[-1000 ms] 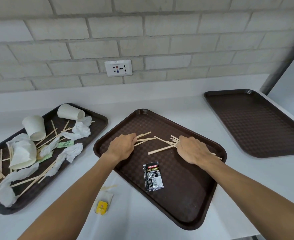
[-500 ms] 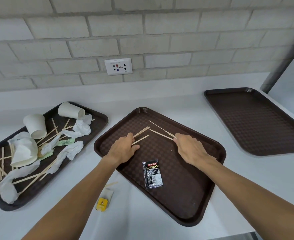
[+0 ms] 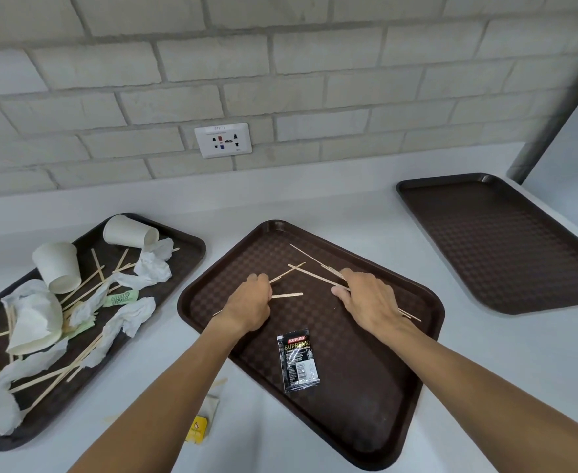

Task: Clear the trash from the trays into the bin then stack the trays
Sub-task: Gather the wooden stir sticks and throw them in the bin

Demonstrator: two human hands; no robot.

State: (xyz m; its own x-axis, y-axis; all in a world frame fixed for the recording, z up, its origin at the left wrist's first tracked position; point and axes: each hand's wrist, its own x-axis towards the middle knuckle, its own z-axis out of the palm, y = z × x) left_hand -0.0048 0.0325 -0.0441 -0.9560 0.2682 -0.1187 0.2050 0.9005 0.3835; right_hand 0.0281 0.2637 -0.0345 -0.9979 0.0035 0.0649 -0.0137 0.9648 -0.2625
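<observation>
Gripping wooden sticks (image 3: 300, 269), left hand (image 3: 246, 302) and right hand (image 3: 371, 300) rest on the middle tray (image 3: 366, 411); a brick wall (image 3: 280, 63) lines the surface (image 3: 485, 370) along its back edge.

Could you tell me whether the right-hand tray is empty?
Empty: the right tray shows only its bare brown patterned floor, with nothing lying on it.

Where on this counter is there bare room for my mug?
The right tray lies bare; so does the counter between it and the middle tray. Crowded: the left tray, heaped with cups and napkins; the middle one, where left hand and right hand grip sticks.
</observation>
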